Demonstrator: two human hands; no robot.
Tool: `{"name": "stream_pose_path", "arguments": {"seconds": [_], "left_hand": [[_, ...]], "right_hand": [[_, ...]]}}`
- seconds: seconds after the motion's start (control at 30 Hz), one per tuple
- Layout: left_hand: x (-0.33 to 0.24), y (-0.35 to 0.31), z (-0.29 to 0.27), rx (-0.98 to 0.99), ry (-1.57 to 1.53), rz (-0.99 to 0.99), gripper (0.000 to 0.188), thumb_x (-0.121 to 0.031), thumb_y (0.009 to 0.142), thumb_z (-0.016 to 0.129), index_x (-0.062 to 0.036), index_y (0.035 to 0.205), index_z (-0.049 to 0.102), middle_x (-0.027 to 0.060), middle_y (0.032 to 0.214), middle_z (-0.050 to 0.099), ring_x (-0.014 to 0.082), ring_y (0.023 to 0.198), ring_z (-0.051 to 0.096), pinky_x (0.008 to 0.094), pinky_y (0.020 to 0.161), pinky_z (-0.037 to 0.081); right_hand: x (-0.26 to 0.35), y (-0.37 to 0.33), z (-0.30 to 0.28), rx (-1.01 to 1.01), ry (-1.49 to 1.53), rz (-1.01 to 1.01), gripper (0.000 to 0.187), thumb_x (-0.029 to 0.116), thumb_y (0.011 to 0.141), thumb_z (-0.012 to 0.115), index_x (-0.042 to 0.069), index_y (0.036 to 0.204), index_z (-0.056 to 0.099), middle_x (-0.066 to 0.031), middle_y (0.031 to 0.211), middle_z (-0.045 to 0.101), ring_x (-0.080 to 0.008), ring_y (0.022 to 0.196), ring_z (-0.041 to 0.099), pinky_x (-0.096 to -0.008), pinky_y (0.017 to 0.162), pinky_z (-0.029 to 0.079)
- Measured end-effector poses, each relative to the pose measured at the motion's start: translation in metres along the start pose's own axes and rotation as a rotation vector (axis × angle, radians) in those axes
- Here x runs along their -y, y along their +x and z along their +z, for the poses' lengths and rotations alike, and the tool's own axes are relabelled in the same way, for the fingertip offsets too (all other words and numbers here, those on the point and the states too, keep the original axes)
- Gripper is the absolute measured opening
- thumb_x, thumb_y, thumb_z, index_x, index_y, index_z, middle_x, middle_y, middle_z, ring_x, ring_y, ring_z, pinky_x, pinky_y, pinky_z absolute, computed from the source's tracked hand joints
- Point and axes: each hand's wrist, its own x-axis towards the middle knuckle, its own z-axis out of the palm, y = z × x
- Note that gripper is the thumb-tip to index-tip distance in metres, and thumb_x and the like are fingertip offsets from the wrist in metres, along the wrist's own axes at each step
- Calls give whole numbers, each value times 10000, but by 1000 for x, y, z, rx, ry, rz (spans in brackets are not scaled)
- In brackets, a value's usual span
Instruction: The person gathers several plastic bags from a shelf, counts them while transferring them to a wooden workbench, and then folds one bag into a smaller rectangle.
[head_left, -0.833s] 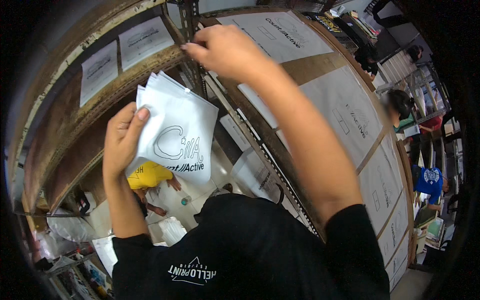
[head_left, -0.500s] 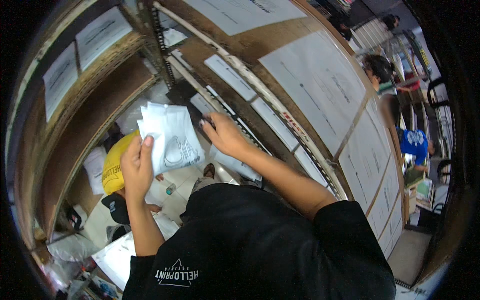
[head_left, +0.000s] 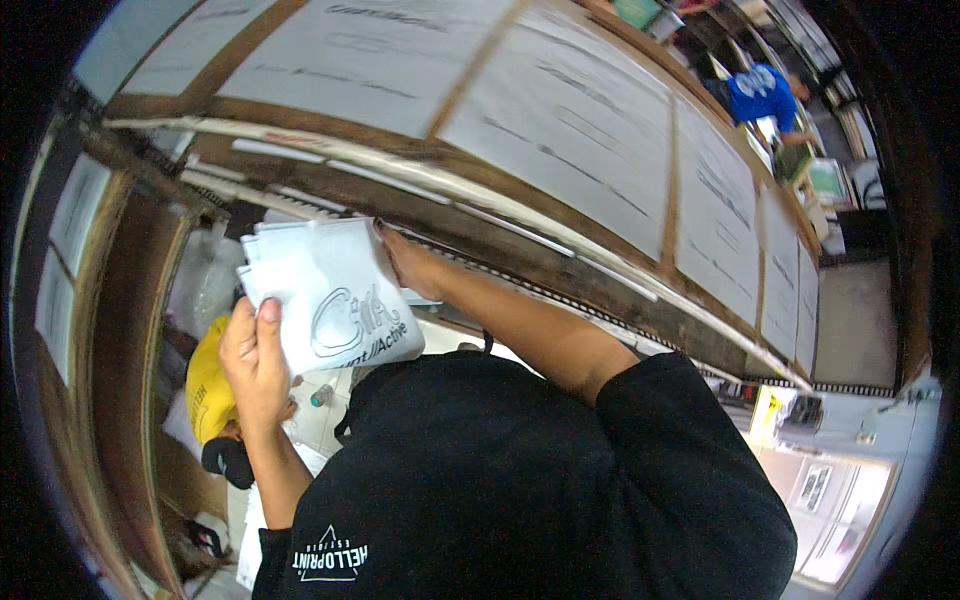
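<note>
My left hand point(head_left: 255, 350) is closed on the lower left corner of a stack of white printed sheets point(head_left: 320, 270), its thumb lying on top. The sheets look thin and folded, with uneven layers at the left edge and black outline lettering on the front. At the stack's upper right edge is my right hand point(head_left: 408, 265). Its fingers are mostly hidden by the sheets, so its grip cannot be made out.
A long brown shelf rack point(head_left: 668, 215) with large white labels runs along the far side and right. Another wooden shelf point(head_left: 125, 400) stands at left. Below, a person in a yellow shirt point(head_left: 208, 385) crouches near a small bottle point(head_left: 321, 396). A person in blue point(head_left: 760, 92) is farther off.
My view has turned to the right along the rack. My right hand, apart from the stack before, now meets its right edge. My left hand still grips the sheets, whose front shows more fully.
</note>
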Motion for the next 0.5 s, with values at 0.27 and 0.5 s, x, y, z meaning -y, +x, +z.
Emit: {"name": "stream_pose_path", "arguments": {"seconds": [0.27,0.5], "left_hand": [[-10,-57,45,-33,-26,7,299,-256,1036,528,38,1050,582,51,917,606,114,831,514,256,765,432],[4,-84,113,152,-174,-57,248,-221,1042,514,24,1020,544,64,930,593,114,850,495,249,785,417]], "right_hand": [[-33,-104,-60,-175,385,-132,364,149,952,637,-67,1225,529,-120,1062,658,-173,895,645,-321,799,545],[-77,-199,-107,-625,176,-361,344,133,929,640,-139,1136,591,-148,969,680,-160,775,626,-307,696,525]]}}
